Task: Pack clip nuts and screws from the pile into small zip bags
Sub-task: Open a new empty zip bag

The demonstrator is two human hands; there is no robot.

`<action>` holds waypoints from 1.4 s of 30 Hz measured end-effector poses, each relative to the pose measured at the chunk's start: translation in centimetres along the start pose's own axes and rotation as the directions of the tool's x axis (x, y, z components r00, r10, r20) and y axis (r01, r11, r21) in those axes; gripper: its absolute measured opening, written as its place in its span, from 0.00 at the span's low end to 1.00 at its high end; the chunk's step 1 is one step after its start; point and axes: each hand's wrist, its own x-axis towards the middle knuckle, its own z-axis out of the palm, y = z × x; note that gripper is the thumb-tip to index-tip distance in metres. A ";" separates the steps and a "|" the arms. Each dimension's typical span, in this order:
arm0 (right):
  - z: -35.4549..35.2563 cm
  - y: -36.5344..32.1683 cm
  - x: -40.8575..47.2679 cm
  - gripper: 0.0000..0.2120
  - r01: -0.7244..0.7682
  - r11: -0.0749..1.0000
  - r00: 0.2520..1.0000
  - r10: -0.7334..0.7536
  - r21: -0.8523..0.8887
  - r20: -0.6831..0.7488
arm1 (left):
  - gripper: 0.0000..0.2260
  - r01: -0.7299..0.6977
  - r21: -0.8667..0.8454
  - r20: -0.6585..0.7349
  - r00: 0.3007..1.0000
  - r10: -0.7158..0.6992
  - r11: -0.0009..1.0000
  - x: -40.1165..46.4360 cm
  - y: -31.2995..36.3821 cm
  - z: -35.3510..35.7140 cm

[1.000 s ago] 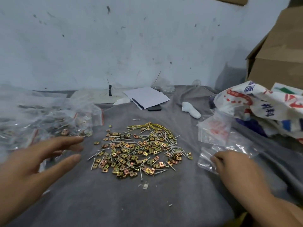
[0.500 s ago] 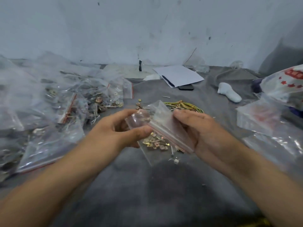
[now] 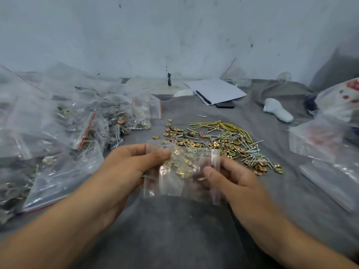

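A small clear zip bag (image 3: 180, 183) is held flat between both hands above the grey cloth, just in front of the pile. My left hand (image 3: 128, 167) pinches its left top corner between thumb and fingers. My right hand (image 3: 231, 177) grips its right edge, the thumb on top of the plastic. The pile of brass clip nuts and silver screws (image 3: 223, 144) lies spread on the cloth behind the bag, and part of it shows through the plastic. Whether the bag holds anything I cannot tell.
Several filled zip bags (image 3: 81, 125) are heaped at the left. Empty zip bags (image 3: 318, 142) lie stacked at the right. Behind the pile lie yellow rubber bands (image 3: 231, 126), a white paper with a pen (image 3: 215, 90), a dark phone (image 3: 225, 105) and a white object (image 3: 277, 109).
My right hand took a bag from the stack at the right and brought it to the middle. Both hands now hold it lower and flatter in front of the pile.
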 end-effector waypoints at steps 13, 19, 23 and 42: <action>-1.0 -1.0 -0.7 0.14 -0.022 0.998 0.991 0.013 -0.067 -0.134 | 0.12 -0.299 0.867 -0.063 0.727 0.684 0.398 -0.6 0.2 -0.7; -0.3 -0.7 -0.7 0.15 -0.016 0.993 0.987 0.034 0.114 -0.159 | 0.13 -0.529 0.666 0.243 0.821 0.517 0.526 -2.4 -1.6 3.2; 0.5 -0.5 -1.3 0.13 -0.079 0.991 0.992 0.090 0.111 -0.092 | 0.18 -0.455 0.561 0.287 0.891 0.353 0.692 -2.5 -2.3 4.0; 0.5 -0.7 -2.0 0.05 0.017 0.980 0.976 0.027 -0.200 0.215 | 0.13 -0.160 0.622 0.325 0.943 -0.067 0.767 -2.1 -0.2 1.1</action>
